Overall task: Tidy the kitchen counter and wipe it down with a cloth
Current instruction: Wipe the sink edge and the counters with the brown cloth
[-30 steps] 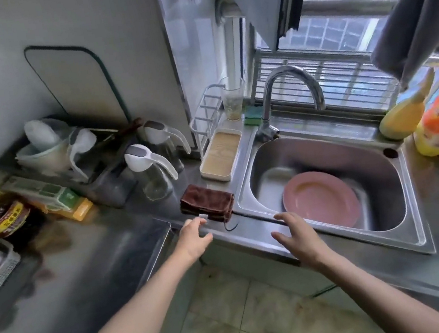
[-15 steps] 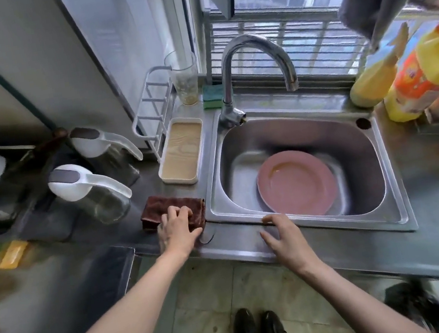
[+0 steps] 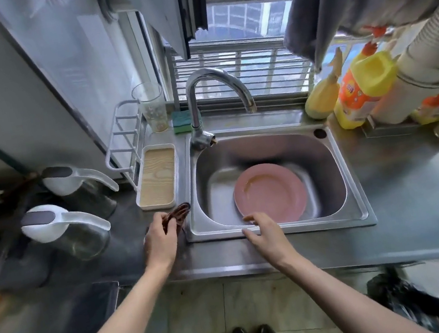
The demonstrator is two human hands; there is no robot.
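Note:
My left hand (image 3: 161, 240) grips a bunched brown cloth (image 3: 178, 214) on the steel counter (image 3: 406, 194), right beside the sink's left rim. Fingers curl round the cloth, and most of it is hidden under the hand. My right hand (image 3: 264, 232) hovers open over the sink's front rim (image 3: 279, 227), fingers relaxed and holding nothing. A pink plate (image 3: 270, 193) lies flat in the sink basin, just beyond the right hand.
A tap (image 3: 217, 103) arches over the sink. Left of it stand a white tray (image 3: 156, 176), a wire rack (image 3: 125, 141), a glass (image 3: 151, 106), a green sponge (image 3: 181, 120) and two lidded jugs (image 3: 64, 228). Yellow detergent bottles (image 3: 359, 92) crowd the back right corner.
My left hand has closed on the flat cloth and bunched it up toward the sink rim. My right hand lifted off the front edge and moved over the rim.

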